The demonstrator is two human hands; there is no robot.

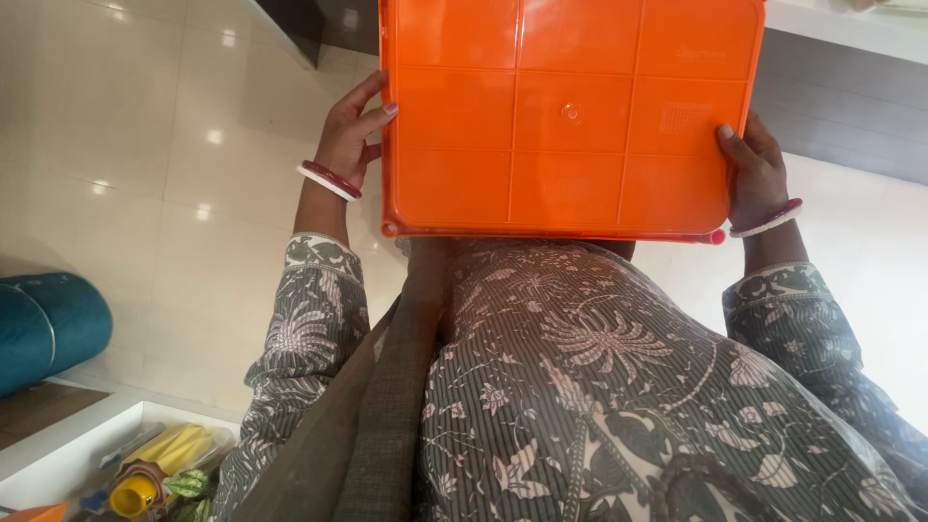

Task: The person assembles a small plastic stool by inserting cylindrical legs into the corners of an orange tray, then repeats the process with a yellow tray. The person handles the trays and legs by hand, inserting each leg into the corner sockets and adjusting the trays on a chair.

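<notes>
Carrying step in hand, judging by the grip: orange tray held flat in front of the body, above the pale tiled floor, by 2 hands at once. Left hand clasped on the tray's left edge, fingers spread up along its rim, a red-and-white bangle at the wrist. Right hand clamped on the right edge, thumb on top, a matching bangle below. Tray's ribbed face toward the camera, its near edge just above the patterned grey garment; whether anything lies on its far side cannot be told. A white worktop beyond the tray's upper right corner, well apart from both hands. Lower left, a teal roll and a white box of small colourful things, both away from the tray. Next move, as a judgement only: keeping both grips even so the tray stays level, with a clear surface needed before either hand lets go.
</notes>
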